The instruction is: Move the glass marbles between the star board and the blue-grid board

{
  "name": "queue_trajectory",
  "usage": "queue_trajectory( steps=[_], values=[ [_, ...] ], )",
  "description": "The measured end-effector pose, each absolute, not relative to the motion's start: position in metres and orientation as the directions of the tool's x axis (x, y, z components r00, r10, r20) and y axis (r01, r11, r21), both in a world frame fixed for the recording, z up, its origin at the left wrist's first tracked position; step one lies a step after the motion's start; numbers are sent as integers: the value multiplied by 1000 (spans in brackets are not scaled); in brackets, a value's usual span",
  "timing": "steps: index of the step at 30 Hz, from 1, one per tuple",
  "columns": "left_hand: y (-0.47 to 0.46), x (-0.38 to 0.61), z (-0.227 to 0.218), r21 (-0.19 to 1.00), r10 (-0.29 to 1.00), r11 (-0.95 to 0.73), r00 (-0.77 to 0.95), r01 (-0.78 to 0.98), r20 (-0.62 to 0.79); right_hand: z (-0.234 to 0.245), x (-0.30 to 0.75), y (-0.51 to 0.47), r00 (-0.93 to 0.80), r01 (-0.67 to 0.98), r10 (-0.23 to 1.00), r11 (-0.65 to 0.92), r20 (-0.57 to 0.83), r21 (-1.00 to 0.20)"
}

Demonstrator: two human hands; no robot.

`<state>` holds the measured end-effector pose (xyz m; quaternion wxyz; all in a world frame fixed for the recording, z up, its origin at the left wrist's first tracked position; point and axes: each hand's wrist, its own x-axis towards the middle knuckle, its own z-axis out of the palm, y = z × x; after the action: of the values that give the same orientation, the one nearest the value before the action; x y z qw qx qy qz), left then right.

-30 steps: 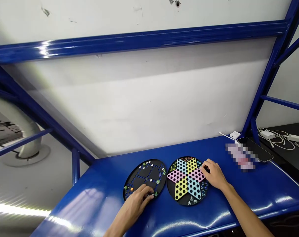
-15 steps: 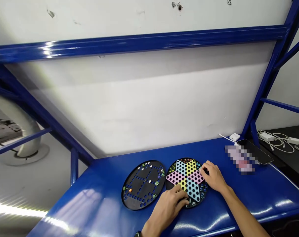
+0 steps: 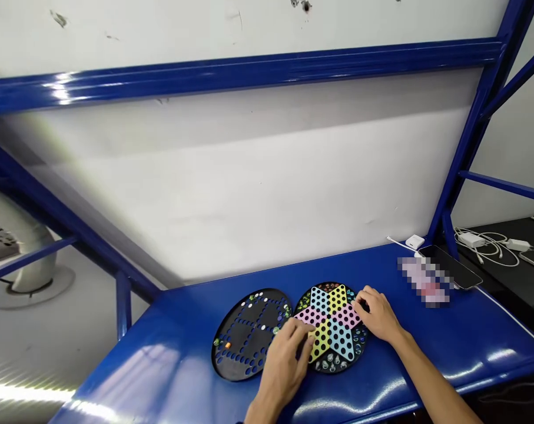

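Note:
A round Chinese checkers board [image 3: 329, 318] with a pink, yellow and light-blue star lies on the blue table. Glass marbles [image 3: 332, 361] sit in the pockets around the star. My left hand [image 3: 284, 359] reaches over the board's left side, fingers bent and spread, thumb apart, and nothing shows in it. At the right pink point of the star, my right hand [image 3: 378, 315] has thumb and index finger closed together; whatever lies between the fingertips is hidden. Left of this board is a black round board [image 3: 242, 368], partly covered by my left hand.
White pieces, green marbles and an orange die [image 3: 228, 345] lie on the black board. At the right are a phone [image 3: 452, 266], a white charger case [image 3: 414, 241] and a blurred-out item [image 3: 425, 282]. White cables [image 3: 498, 247] lie beyond the blue frame [image 3: 445, 218].
My left hand has moved from the star's lower point up and left to the board's left side, uncovering the clear marbles. My right hand stays at the right edge. The view shifted slightly.

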<state>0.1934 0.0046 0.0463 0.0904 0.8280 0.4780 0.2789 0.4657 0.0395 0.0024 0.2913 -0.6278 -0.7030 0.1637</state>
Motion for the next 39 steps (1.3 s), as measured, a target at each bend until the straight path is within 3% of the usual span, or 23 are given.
queue_trajectory(
  steps=[5,9,17,23,27,31,35,39],
  values=[
    [18,115,51,374,902,-192,13,907,431,3,466,38,-53,794,974,174,220,-583],
    [16,64,44,243,961,90,-148,966,232,3,466,38,-50,793,975,170,216,-585],
    [12,36,37,188,994,73,-86,979,66,6,466,38,-35,782,981,147,192,-606],
    [23,38,49,30,996,89,-89,996,26,4,468,38,-46,780,978,164,206,-605],
    [30,36,55,103,992,123,-119,987,-49,2,468,39,-38,785,974,168,223,-597],
    [31,46,58,234,988,141,-152,962,27,2,468,39,-38,785,975,164,218,-597],
    [28,77,53,469,997,-75,77,880,15,2,468,38,-36,782,978,157,207,-603],
    [33,108,46,495,969,-196,244,846,-35,4,468,38,-44,778,976,166,212,-606]
  ],
)
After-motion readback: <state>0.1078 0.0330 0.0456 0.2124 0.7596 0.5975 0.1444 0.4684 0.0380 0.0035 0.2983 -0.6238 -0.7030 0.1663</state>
